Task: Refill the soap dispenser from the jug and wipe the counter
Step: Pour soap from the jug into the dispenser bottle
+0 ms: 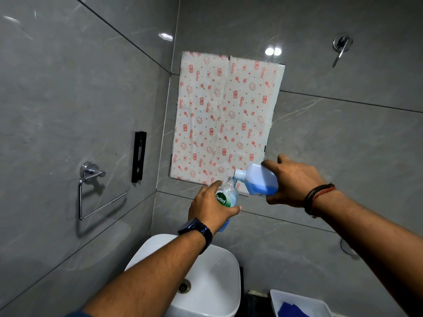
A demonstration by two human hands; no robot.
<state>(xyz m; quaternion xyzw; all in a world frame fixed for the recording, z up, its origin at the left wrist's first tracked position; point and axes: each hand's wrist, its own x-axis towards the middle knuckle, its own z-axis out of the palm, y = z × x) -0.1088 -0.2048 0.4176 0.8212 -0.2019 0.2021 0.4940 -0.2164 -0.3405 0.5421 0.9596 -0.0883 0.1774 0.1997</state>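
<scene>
Pouring blue soap from jug to dispenser, held up above the basin.

Head view: the left hand (211, 208) is wrapped around the clear Dettol soap dispenser (227, 196), its pump top off and neck open; the right hand (291, 179) is clamped on the tilted jug (261, 179), whose spout sits just over the dispenser's neck. Blue liquid shows in both, and the dispenser looks only partly filled, so the refill seems underway, not finished. The white sink (219, 271) lies below. A blue cloth (289, 308) sits in a white tub (318, 303) at lower right, apparently untouched: wiping is still to do.
</scene>
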